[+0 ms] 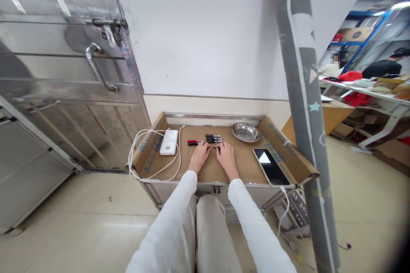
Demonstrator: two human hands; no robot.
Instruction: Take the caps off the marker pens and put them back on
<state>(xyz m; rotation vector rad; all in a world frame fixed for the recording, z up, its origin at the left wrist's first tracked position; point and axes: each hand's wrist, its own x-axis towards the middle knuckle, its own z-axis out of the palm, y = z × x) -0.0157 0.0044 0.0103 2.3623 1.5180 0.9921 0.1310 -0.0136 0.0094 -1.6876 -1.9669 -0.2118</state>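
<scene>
Side by side over the cardboard-covered tray top are my left hand (201, 156) and my right hand (226, 158), both with fingers closed. A short, thin dark piece (215, 148) spans the small gap between their fingertips. It looks like part of a pen, but its exact kind is too small to make out. Just beyond the fingers lie several black pens (213, 138) in a close group. A red pen (192, 141) rests with a dark one next to my left fingertips, partly covered by that hand.
A white power bank (168, 142) with a looped white cable (180, 153) lies at left. A round metal bowl (245, 132) stands at back right, and a phone (271, 166) lies nearer. A wrapped grey pole (303, 72) leans at right. Two people are in the background.
</scene>
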